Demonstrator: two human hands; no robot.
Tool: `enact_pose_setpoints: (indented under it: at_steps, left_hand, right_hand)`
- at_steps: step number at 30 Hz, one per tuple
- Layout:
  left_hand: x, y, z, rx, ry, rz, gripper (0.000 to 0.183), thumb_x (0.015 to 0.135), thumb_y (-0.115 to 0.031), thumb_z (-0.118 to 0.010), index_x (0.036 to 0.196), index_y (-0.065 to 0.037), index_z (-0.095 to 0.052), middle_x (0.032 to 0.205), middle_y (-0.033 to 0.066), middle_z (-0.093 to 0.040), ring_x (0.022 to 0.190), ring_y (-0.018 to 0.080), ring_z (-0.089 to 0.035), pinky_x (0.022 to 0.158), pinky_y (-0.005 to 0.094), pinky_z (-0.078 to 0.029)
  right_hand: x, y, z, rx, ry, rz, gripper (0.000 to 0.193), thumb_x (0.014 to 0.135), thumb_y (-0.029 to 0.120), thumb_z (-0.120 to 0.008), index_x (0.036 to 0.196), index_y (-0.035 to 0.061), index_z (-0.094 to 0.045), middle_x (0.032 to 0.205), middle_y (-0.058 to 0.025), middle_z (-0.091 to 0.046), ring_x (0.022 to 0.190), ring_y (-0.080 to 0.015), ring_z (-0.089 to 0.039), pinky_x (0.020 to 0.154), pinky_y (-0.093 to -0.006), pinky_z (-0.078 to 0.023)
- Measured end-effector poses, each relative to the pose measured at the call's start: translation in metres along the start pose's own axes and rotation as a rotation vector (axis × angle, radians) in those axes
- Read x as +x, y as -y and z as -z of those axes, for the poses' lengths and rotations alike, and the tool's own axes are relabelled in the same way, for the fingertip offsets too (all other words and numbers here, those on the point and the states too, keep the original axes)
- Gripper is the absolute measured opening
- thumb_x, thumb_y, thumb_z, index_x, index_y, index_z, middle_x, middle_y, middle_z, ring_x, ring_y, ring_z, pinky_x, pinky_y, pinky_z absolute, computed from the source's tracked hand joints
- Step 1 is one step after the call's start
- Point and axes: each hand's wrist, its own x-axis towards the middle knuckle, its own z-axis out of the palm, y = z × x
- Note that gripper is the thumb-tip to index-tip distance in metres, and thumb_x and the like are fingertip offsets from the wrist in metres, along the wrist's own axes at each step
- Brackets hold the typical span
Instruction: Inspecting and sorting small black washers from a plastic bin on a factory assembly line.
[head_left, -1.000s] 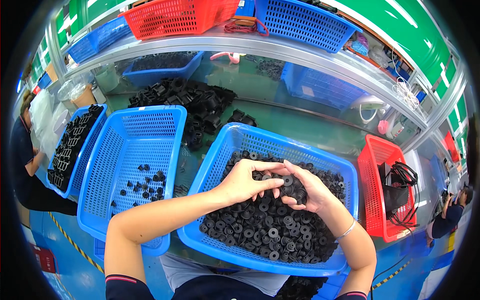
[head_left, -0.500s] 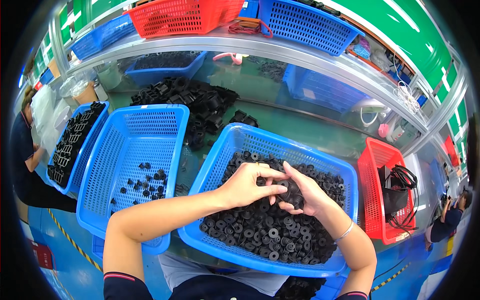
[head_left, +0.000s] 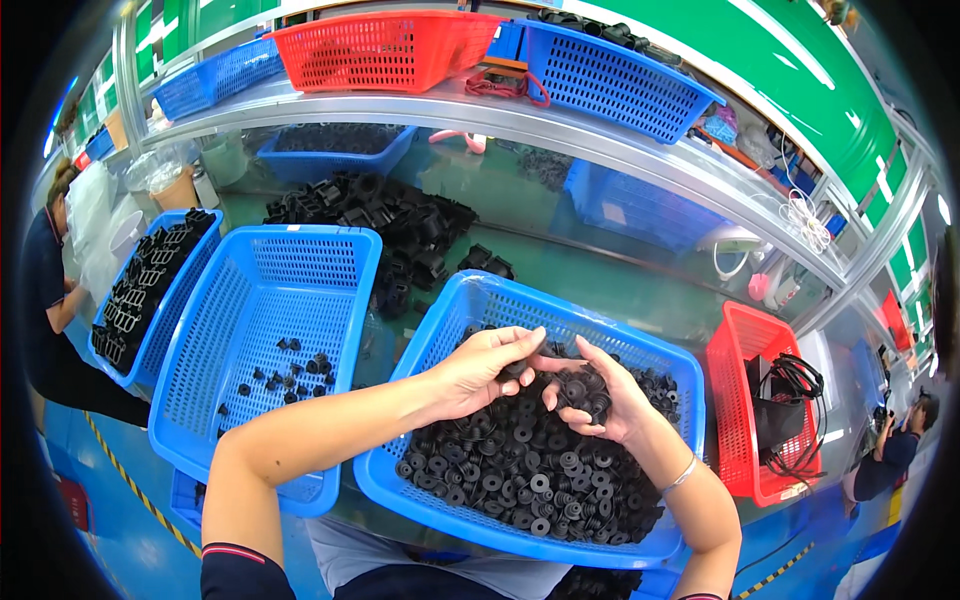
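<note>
Both of my hands are raised over a blue perforated basket (head_left: 690,400) filled with small black ribbed round parts (head_left: 525,470), many with a centre hole. With thumb and fingers, my left hand (head_left: 465,375) pinches one dark part (head_left: 513,371), mostly covered by the fingers. My right hand (head_left: 625,405) is curled around several of the same black parts (head_left: 585,393). The fingertips of the two hands are close together. To the left, a second blue basket (head_left: 300,255) contains a few scattered black parts (head_left: 290,382).
A heap of black plastic pieces (head_left: 390,225) lies behind the baskets. A narrow blue basket of black parts (head_left: 150,280) stands far left. On the right, a red basket (head_left: 737,400) holds black cables. A metal shelf (head_left: 420,112) carries more baskets. People work at both sides.
My left hand has drawn slightly left from my right and now pinches a dark part. My right hand's fingers have opened a little around its handful. The view has shifted slightly.
</note>
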Motion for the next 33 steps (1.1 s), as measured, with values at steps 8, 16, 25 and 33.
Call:
enact_pose_setpoints:
  at_steps: [8,16,25,33]
  left_hand:
    - [-0.010,-0.018,-0.014,-0.322,-0.162,0.075,0.018,0.090,-0.025,-0.059,0.090,-0.007,-0.060,0.090,0.0040,-0.061,0.067,0.0125,-0.060,0.049,0.0185,-0.048]
    - [-0.008,0.003,-0.020,0.655,0.135,-0.529,0.025,0.081,-0.016,-0.070,0.102,-0.002,-0.067,0.078,0.0011,-0.063,0.065,0.0044,-0.051,0.063,0.0237,-0.045]
    - [-0.008,0.012,-0.014,0.884,0.101,-0.421,0.031,0.082,-0.021,-0.068,0.106,-0.001,-0.065,0.079,0.0053,-0.066,0.069,0.0092,-0.056,0.066,0.0265,-0.047]
    - [-0.005,-0.004,-0.008,0.030,0.030,0.047,0.024,0.092,-0.029,-0.055,0.093,-0.005,-0.058,0.076,-0.0002,-0.055,0.062,0.0072,-0.052,0.047,0.0186,-0.038]
  right_hand:
    - [-0.005,0.007,0.000,0.033,0.065,0.071,0.067,0.093,0.055,-0.031,0.137,0.0043,-0.036,0.082,-0.0161,-0.059,0.045,-0.0136,-0.047,0.031,-0.0215,-0.035]
    - [-0.002,0.002,0.002,0.054,0.064,0.012,0.066,0.094,0.055,-0.029,0.131,0.0023,-0.041,0.078,-0.0138,-0.057,0.044,-0.0144,-0.048,0.030,-0.0215,-0.035]
    - [0.002,-0.006,-0.001,-0.071,0.035,-0.006,0.063,0.093,0.057,-0.028,0.105,-0.0001,-0.053,0.074,-0.0117,-0.056,0.045,-0.0142,-0.049,0.029,-0.0214,-0.033]
    - [-0.002,0.002,0.004,0.038,0.039,0.040,0.069,0.093,0.058,-0.026,0.126,0.0010,-0.044,0.085,-0.0174,-0.058,0.046,-0.0145,-0.047,0.031,-0.0211,-0.034]
